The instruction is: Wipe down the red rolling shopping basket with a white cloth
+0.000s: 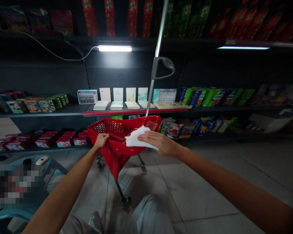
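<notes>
A small red plastic shopping cart (116,155) stands on wheels in front of me. My left hand (102,141) is closed over the near left part of its rim. With my right hand (158,142) I hold a white cloth (134,137), pressed against the cart's right side near the rim. The fingers lie together over the cloth, and the thumb is hidden. A metal pole (158,42) with a grey loop handle (164,68) rises from behind the cart.
Dark shelves hold boxes, booklets (117,104) and snack bags, with bottles above. A lit tube lamp (115,48) hangs under the upper shelf. At lower left is a blue-grey plastic stool (36,191), partly pixelated. Tiled floor (210,182) lies to the right.
</notes>
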`<state>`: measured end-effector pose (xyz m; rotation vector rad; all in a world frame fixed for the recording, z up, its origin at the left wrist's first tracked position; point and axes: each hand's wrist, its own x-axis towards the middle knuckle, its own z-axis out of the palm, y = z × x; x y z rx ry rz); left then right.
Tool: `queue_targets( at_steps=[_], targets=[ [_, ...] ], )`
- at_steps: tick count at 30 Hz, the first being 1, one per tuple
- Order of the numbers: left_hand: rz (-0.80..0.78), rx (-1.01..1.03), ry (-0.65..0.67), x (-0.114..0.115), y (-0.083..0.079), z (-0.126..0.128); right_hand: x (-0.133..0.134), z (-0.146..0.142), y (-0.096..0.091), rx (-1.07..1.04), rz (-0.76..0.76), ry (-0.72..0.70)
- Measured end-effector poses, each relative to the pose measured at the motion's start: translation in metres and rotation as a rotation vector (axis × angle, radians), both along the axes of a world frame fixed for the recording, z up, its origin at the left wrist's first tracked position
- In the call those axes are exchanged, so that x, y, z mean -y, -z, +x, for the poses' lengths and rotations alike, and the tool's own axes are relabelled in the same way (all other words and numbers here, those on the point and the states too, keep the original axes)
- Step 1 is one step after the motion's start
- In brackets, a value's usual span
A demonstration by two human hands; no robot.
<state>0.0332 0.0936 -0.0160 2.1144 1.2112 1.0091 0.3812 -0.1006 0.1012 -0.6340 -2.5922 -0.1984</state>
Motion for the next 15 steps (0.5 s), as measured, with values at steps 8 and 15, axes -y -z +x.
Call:
queue_targets(
  at_steps=[8, 15],
  targets=[
    [-0.070, 0.004, 0.008, 0.004, -0.015, -0.016, -0.027, -0.002, -0.013, -0.089, -0.065, 0.136],
    [-0.073, 0.043, -0.035, 0.002, -0.011, -0.027, -0.051, 0.006, 0.005, -0.177, 0.040, 0.150]
  ],
)
